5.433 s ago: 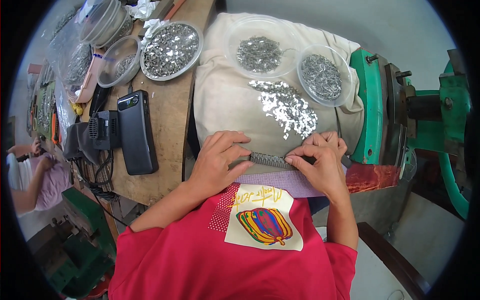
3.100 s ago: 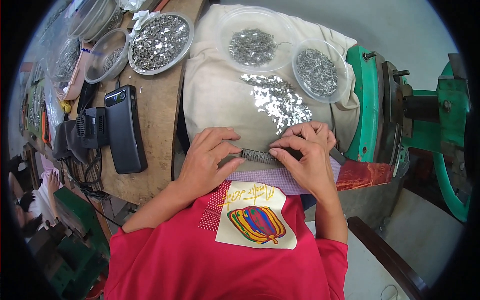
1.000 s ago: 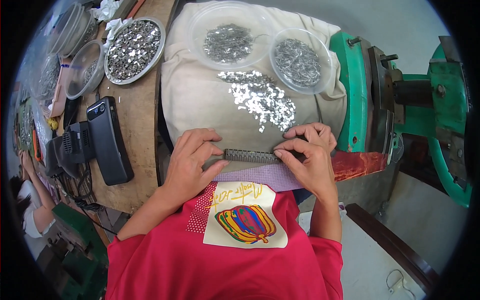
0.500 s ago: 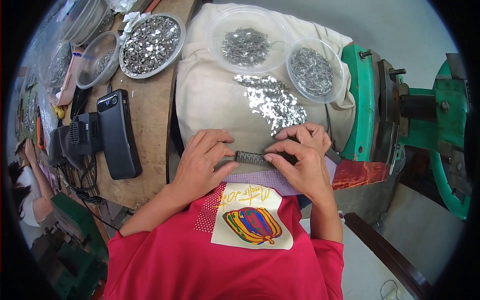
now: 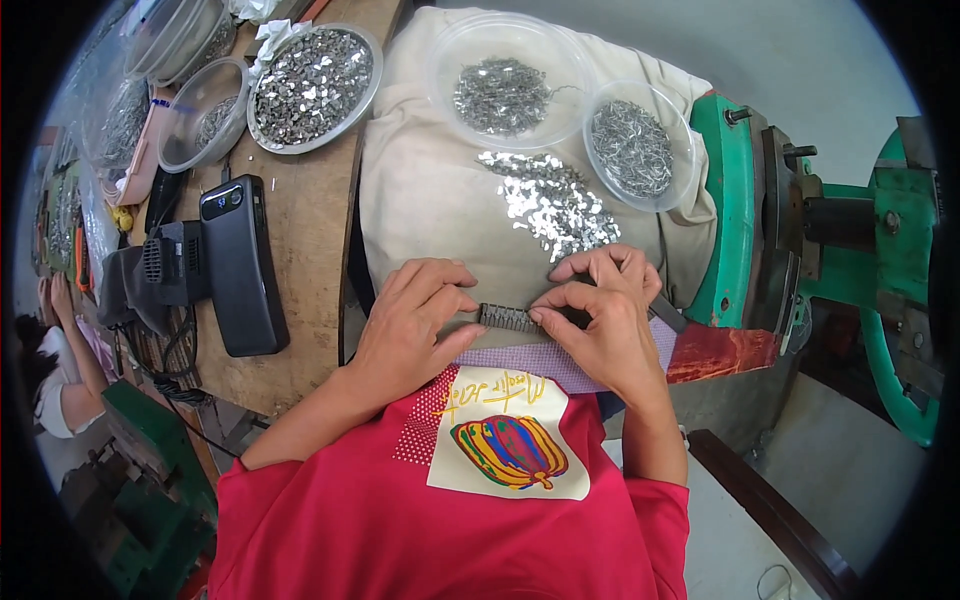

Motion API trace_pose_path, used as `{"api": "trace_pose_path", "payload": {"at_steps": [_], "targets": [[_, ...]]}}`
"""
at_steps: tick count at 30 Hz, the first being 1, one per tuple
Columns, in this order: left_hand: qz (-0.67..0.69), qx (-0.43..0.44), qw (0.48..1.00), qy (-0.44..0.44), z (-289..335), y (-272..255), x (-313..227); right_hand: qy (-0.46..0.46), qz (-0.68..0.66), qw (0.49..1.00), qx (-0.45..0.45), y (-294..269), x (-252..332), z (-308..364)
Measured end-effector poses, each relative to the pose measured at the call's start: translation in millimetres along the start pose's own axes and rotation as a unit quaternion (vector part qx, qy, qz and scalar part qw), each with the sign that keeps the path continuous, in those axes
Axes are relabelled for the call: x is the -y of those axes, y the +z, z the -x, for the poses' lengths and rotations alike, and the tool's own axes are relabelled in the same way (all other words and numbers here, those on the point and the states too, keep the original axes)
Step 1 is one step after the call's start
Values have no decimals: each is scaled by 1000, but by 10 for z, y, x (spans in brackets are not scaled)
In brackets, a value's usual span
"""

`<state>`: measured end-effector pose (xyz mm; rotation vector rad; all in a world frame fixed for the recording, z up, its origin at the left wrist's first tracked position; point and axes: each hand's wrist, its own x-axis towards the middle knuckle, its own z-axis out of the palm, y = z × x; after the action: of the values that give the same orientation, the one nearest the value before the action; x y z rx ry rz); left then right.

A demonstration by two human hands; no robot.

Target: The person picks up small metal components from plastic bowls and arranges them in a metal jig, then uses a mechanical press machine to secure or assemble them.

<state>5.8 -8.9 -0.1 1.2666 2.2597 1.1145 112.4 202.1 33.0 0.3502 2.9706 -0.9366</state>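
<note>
A short, dark, ridged metal strip (image 5: 506, 317) lies crosswise in front of me, close to my lap. The thumb and forefinger of my left hand (image 5: 410, 312) close in at its left end, one at each edge. My right hand (image 5: 610, 315) pinches the other end between thumb and forefinger, its remaining fingers curled above. Past the right hand the end of a dark bar (image 5: 667, 313) shows; whether it joins the strip is hidden. Just beyond my hands a heap of small shiny metal pieces (image 5: 557, 205) spreads over the beige cloth (image 5: 420, 190).
Behind the heap stand two clear tubs (image 5: 437, 105) (image 5: 690, 165) of thin metal parts. A bowl of metal chips (image 5: 312, 88) and a black power bank (image 5: 243, 265) are on the wooden table (image 5: 312, 215) at left. A green machine (image 5: 722, 215) borders the right. Another person's arm (image 5: 80, 340) shows far left.
The whole view has shifted slightly to the right. Both hands keep their places at the strip's ends. The other person at far left has moved a little.
</note>
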Motion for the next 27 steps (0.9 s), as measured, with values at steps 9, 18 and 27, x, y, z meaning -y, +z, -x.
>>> {"api": "trace_pose_path", "payload": {"at_steps": [9, 18, 27], "targets": [[-3, -6, 1000, 10, -9, 6, 8, 2, -15, 997, -78, -68, -45, -70], [11, -13, 1000, -20, -44, 23, -13, 12, 116, 953, -281, -350, -319, -557], [-117, 38, 992, -35, -197, 36, -222, 23, 109, 951, -289, -199, -314, 7]]}}
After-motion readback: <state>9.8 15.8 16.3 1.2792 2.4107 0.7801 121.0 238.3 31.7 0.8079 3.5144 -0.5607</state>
